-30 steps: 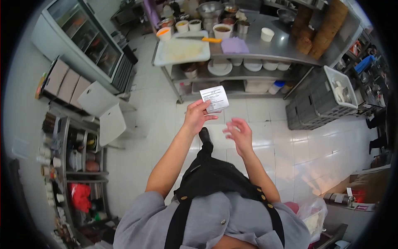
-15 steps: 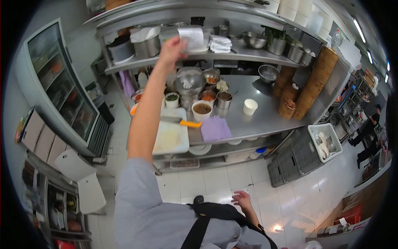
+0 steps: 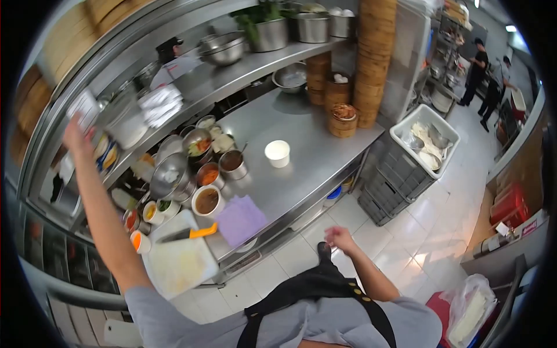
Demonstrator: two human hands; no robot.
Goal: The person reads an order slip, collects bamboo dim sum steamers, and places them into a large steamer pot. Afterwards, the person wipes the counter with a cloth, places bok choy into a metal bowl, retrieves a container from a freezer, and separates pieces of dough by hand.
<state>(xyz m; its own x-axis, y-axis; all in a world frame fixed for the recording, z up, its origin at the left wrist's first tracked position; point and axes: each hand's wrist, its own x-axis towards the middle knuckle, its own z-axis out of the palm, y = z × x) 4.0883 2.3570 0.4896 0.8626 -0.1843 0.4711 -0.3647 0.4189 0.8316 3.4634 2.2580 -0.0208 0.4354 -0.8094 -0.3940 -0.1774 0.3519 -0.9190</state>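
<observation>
My left hand (image 3: pixel 78 136) is raised at the far left by the upper shelf, its fingers closed on a white paper slip (image 3: pixel 84 109) that looks blurred. My right hand (image 3: pixel 340 238) hangs over the floor near my shoe, its fingers curled; nothing can be made out in it. Below on the steel counter (image 3: pixel 310 152) lie a white cutting board (image 3: pixel 180 264), a knife with an orange handle (image 3: pixel 203 231) and a folded purple cloth (image 3: pixel 241 219). A white cup (image 3: pixel 277 153) stands farther right.
Bowls and tubs of food crowd the counter's left part. Bamboo steamers (image 3: pixel 371 69) are stacked at its right end. Stacked grey crates (image 3: pixel 386 194) carry a white bin (image 3: pixel 400 132) with utensils. Two people (image 3: pixel 477 72) stand in the far aisle. A plastic bag (image 3: pixel 473 310) is at lower right.
The view has swung right and closer to the counter. My left hand has risen from in front of me to the upper shelf with the slip. My right hand's fingers have curled in.
</observation>
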